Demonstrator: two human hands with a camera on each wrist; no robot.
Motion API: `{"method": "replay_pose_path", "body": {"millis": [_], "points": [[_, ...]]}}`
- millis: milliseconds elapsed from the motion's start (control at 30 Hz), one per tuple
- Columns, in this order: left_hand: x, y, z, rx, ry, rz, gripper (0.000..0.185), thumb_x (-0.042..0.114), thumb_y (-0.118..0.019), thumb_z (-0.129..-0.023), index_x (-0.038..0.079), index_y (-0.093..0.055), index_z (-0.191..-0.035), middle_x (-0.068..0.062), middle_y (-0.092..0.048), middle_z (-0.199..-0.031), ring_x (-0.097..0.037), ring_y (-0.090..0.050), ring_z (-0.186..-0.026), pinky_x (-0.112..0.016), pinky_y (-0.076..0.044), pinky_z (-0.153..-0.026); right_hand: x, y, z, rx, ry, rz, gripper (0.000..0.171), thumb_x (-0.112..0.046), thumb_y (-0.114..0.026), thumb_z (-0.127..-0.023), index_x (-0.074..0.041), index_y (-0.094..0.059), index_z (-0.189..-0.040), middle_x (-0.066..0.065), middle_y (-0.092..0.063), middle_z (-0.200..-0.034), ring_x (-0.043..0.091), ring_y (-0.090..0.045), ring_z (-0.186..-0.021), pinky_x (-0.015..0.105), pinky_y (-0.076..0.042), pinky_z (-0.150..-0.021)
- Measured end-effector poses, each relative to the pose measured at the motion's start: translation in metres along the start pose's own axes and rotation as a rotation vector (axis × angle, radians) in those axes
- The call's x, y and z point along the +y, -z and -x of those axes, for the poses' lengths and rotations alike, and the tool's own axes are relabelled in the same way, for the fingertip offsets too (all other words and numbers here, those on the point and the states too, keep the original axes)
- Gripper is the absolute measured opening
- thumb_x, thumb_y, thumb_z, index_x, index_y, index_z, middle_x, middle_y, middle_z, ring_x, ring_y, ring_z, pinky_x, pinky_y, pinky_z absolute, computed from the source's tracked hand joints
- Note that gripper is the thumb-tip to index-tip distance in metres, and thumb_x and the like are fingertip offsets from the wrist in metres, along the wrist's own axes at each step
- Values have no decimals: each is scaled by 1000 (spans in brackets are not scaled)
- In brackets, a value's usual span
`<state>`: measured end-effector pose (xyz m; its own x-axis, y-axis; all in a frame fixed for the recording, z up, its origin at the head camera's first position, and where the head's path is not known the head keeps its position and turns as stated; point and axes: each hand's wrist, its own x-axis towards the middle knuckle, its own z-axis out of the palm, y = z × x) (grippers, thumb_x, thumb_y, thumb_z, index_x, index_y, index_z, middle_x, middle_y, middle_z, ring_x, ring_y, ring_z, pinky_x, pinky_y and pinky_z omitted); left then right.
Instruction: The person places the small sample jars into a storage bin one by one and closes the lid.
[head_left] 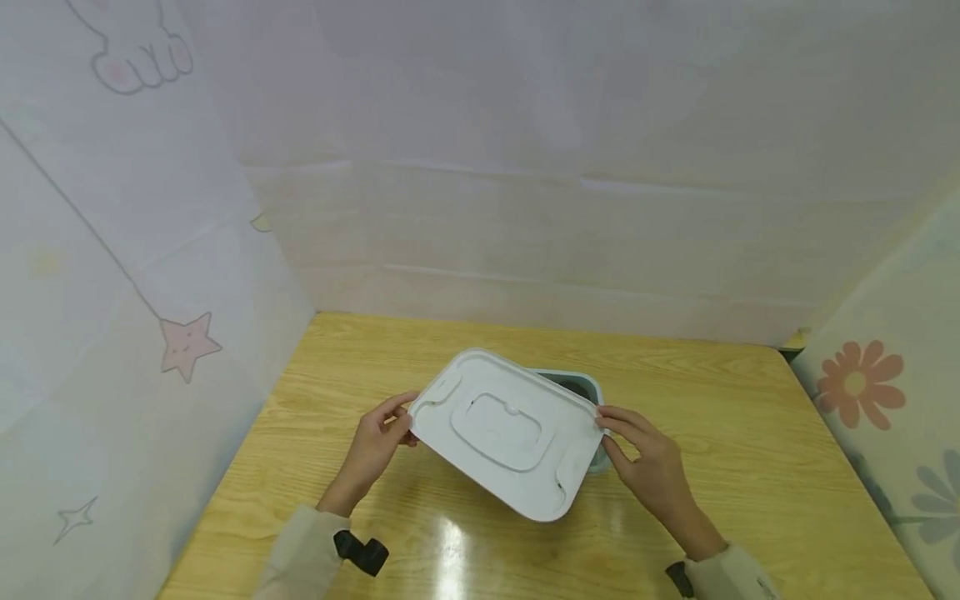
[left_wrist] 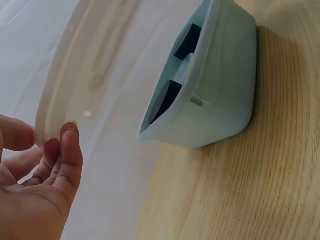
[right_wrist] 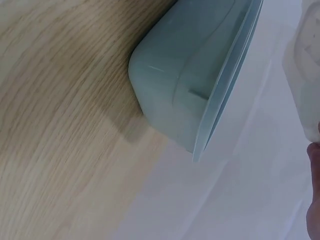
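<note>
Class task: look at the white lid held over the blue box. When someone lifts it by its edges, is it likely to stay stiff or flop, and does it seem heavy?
The white lid probably stays stiff: it spans flat between the left hand and right hand without sagging, and moulded ridges likely brace it. It seems light, since fingertips alone hold its edges. Its smooth surface could be slippery.

The white lid is held up over the pale blue box, so it blocks the way into the box from the near side. The wooden table has open room on the left, on the right and at the far side. Curtain walls close in the left, right and far edges.
</note>
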<state>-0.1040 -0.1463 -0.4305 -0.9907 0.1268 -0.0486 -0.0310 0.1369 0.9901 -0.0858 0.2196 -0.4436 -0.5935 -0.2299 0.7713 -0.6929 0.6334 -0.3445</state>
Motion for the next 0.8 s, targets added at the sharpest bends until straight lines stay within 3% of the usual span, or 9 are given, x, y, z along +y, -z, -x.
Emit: {"method": "replay_pose_path", "body": {"millis": [67, 167, 400, 567, 667, 800], "points": [[-1, -1, 0, 7, -40, -33, 36, 5, -47, -99, 1, -51, -134, -14, -51, -94, -11, -62, -77, -26, -54, -73, 1, 0, 0, 16, 33, -21, 14, -7, -70, -85, 4, -71, -93, 16, -69, -101, 2, -60, -109, 4, -40, -88], [-4, -1, 1, 14, -95, -81, 36, 5, -47, -99, 0, -50, -134, -17, -54, -100, -6, -61, -81, -26, -53, -74, 3, 0, 0, 37, 81, -63, 39, -27, -51, -97, 5, -71, -90, 18, -68, -100, -9, -50, -117, 5, -39, -91], [-13, -1, 2, -27, -282, -123, 38, 7, -46, -100, -8, -46, -135, -22, -52, -110, -2, -57, -93, -22, -52, -77, 8, 2, 0, 115, 171, -61, 38, -25, -53, -98, 4, -73, -84, 18, -71, -92, -7, -53, -115, 7, -42, -89], [-17, -1, 4, -71, -444, -109, 41, -7, -45, -95, -12, -43, -135, -24, -48, -110, -1, -52, -101, -22, -52, -77, 12, 2, 1, 146, 192, -67, 38, -24, -54, -98, 5, -73, -82, 20, -70, -90, -6, -54, -114, 8, -43, -88], [-18, -3, 5, -39, -529, -174, 46, -14, -49, -89, -10, -45, -135, -21, -50, -110, -4, -52, -102, -21, -52, -77, 12, 3, 1, 149, 197, -73, 37, -23, -55, -97, 6, -73, -82, 21, -70, -90, -5, -55, -114, 8, -44, -87], [-19, -6, 4, 84, -650, -352, 46, -16, -60, -84, -6, -54, -128, -15, -56, -107, -14, -57, -97, -23, -54, -74, 13, 4, 1, 150, 194, -72, 38, -24, -55, -97, 6, -72, -81, 22, -70, -90, -5, -54, -114, 8, -44, -87]]}}
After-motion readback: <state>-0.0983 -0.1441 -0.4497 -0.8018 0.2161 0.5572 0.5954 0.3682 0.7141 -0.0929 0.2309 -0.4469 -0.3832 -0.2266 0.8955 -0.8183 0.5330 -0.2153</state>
